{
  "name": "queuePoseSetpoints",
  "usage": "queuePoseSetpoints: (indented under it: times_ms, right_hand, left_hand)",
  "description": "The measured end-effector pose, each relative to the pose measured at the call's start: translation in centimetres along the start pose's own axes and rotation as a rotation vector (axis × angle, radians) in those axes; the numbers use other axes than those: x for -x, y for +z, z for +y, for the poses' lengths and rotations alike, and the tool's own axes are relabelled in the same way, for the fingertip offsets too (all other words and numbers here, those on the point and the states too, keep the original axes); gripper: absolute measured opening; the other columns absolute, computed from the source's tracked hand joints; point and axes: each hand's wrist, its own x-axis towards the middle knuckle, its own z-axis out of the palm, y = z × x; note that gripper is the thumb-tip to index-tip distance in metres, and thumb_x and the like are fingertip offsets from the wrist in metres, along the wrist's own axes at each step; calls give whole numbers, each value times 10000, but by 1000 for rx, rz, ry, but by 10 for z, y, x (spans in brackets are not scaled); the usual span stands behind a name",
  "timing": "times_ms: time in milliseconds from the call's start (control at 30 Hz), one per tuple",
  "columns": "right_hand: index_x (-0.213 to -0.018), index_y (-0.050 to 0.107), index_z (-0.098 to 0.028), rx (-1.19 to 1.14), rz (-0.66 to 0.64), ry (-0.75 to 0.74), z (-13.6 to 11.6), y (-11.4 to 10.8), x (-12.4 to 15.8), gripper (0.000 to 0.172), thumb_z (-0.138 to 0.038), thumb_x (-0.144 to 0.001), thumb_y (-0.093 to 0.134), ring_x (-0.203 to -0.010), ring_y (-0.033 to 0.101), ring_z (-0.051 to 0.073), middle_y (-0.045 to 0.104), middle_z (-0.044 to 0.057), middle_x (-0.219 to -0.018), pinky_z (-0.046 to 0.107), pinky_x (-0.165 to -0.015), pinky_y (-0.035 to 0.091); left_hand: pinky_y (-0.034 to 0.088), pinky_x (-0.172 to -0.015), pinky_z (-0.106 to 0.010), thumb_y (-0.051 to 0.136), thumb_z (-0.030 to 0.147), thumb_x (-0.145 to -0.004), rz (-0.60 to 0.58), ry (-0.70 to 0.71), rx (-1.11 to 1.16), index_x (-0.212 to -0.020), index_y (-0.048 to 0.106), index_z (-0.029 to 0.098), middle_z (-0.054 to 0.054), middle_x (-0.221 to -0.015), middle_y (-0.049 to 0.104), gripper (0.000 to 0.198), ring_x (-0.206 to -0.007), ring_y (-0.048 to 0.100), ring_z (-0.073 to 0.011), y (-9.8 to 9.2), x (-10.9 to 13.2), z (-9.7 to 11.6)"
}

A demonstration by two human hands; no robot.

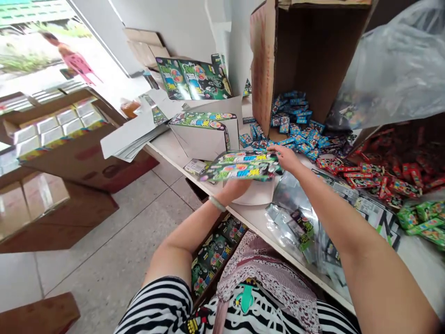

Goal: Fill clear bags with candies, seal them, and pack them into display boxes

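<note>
A green and black printed candy box, partly blurred, is held between both my hands over the table edge. My left hand grips its near side from below, with most of the fingers hidden behind it. At its far right corner my right hand has the fingers closed on the edge. A white flap shows under the box. Just beyond stands another carton of the same print, its white side toward me. Small blue candy packets lie past my right hand.
Red candy packets and green ones are heaped on the right. A tall cardboard box stands open behind. Clear plastic bags lie near the table's front edge. Packed cartons fill the left floor; a seated person is outside.
</note>
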Motion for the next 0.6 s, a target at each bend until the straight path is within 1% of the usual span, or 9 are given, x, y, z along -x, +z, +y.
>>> queuePoseSetpoints:
  times_ms: [33,67,167,233,300,367,433,500,600]
  right_hand:
    - [-900,726,-204,-8,11,10,5,0,-5,226,-351,-850,562,-1060,673,307,760,98,-1032,485,-1003,506]
    - [-876,712,-203,-22,28,23,10,1,-8,274,-420,-873,544,-1024,676,295,756,92,-990,473,-978,517]
    - [-897,674,-203,-68,85,67,22,4,-14,508,-647,-913,426,-954,673,268,743,79,-932,454,-920,537]
    - [-933,659,-202,-176,118,151,28,9,-17,641,-776,-877,377,-931,679,263,742,83,-936,446,-865,560]
    - [-955,655,-203,-346,140,276,32,15,-18,712,-858,-804,422,-923,694,268,746,91,-945,441,-821,580]
    - [-987,666,-208,-486,150,369,36,20,-19,734,-881,-745,500,-945,707,270,751,92,-972,437,-829,588]
    - [-1019,680,-213,-523,164,388,40,24,-20,736,-875,-736,531,-980,712,271,756,95,-1017,436,-862,587]
    - [-1028,691,-215,-498,191,375,44,25,-22,731,-869,-758,513,-1013,708,274,757,99,-1048,440,-885,583]
    - [-1026,696,-215,-375,191,286,49,27,-28,748,-867,-827,388,-1000,701,267,757,98,-1011,426,-874,580]
  left_hand:
    - [466,-1120,-523,366,154,-980,-15,3,-33,-1318,622,213,-157,-1331,661,428,-1314,593,-301,8,-8,-4]
    - [461,-1125,-522,376,146,-982,-45,12,-83,-1331,612,196,-169,-1360,641,425,-1337,573,-305,14,-16,-7]
    - [457,-1125,-536,489,169,-966,-162,31,-212,-1378,568,141,-222,-1451,560,421,-1402,505,-339,27,-29,-12]
    - [445,-1137,-541,586,218,-936,-206,33,-223,-1394,547,113,-247,-1488,514,471,-1429,469,-362,33,-30,-14]
    - [430,-1156,-526,598,250,-940,-227,61,-203,-1383,556,117,-228,-1479,528,465,-1421,475,-358,35,-27,-15]
    - [422,-1168,-511,559,271,-967,-227,94,-174,-1376,568,139,-199,-1469,544,429,-1405,491,-343,33,-23,-19]
    - [396,-1192,-526,557,295,-972,-196,100,-142,-1374,572,156,-190,-1489,527,426,-1419,474,-339,29,-20,-25]
    - [357,-1221,-544,575,282,-962,-175,87,-109,-1370,573,156,-196,-1517,498,427,-1452,440,-330,26,-18,-34]
    - [346,-1234,-539,583,247,-951,-213,74,-51,-1347,585,141,-206,-1511,509,410,-1466,434,-308,26,-17,-43]
